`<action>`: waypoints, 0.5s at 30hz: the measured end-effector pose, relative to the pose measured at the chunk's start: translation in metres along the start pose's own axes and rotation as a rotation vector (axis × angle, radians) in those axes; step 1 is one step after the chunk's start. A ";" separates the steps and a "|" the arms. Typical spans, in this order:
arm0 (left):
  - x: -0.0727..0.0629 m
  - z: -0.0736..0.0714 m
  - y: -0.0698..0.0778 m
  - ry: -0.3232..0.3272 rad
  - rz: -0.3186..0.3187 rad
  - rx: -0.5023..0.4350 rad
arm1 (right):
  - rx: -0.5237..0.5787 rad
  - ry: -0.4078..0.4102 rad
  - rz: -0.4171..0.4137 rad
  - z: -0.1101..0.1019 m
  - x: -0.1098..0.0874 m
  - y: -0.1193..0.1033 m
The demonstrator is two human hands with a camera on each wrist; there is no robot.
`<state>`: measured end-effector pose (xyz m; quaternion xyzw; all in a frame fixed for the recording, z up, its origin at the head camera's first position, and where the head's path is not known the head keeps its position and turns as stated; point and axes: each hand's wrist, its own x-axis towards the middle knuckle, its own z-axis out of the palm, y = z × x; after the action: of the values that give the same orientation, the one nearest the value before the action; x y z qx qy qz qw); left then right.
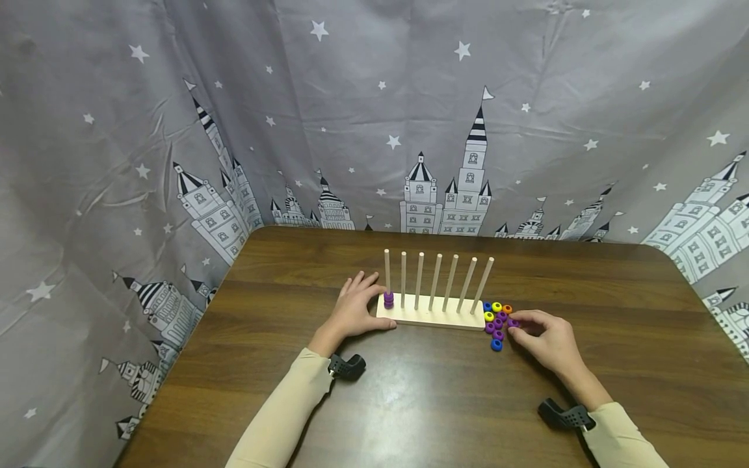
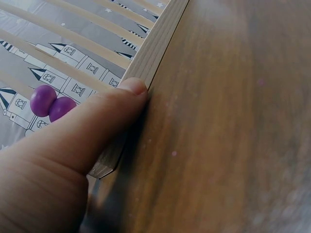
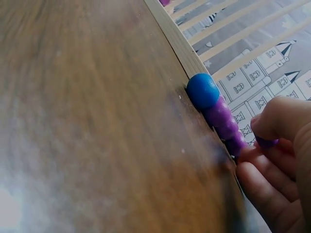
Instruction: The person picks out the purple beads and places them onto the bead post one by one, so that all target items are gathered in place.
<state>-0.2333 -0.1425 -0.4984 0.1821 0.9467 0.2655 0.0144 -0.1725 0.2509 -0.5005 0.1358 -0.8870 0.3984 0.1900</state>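
Observation:
A pale wooden peg stand (image 1: 430, 315) with several upright pegs stands on the table. Purple beads (image 1: 389, 300) are stacked on its leftmost peg. My left hand (image 1: 351, 312) holds the stand's left end, the thumb along the front edge and the index finger by the back corner; its other fingers are spread. Right of the stand, my right hand (image 1: 550, 338) pinches a purple bead (image 3: 266, 142) between thumb and fingers, at the edge of a bead cluster. That cluster has purple beads (image 1: 498, 335), blue beads (image 1: 497, 345), yellow beads (image 1: 497, 307) and an orange bead (image 1: 507, 309).
The brown wooden table (image 1: 292, 279) extends around the stand, its far edge against a grey curtain (image 1: 351, 97) printed with castles and stars. A black wrist camera (image 1: 348, 367) sits on the left wrist, another black camera (image 1: 564, 415) on the right.

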 end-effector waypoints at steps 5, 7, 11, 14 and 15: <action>0.000 0.000 0.000 -0.002 -0.001 -0.003 | 0.027 -0.001 0.017 0.000 0.000 0.000; 0.000 0.000 0.000 -0.001 0.000 -0.004 | 0.031 -0.003 0.022 0.000 0.000 0.000; 0.000 0.000 0.001 0.004 0.002 -0.003 | 0.043 -0.009 0.039 0.000 0.000 0.000; 0.000 0.001 0.001 0.007 0.002 0.003 | 0.064 -0.024 0.068 -0.001 0.001 -0.001; -0.001 0.001 0.001 0.008 0.002 0.002 | 0.073 -0.030 0.078 -0.001 0.002 -0.001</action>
<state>-0.2324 -0.1418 -0.4985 0.1820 0.9468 0.2651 0.0102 -0.1731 0.2510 -0.4982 0.1140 -0.8791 0.4357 0.1559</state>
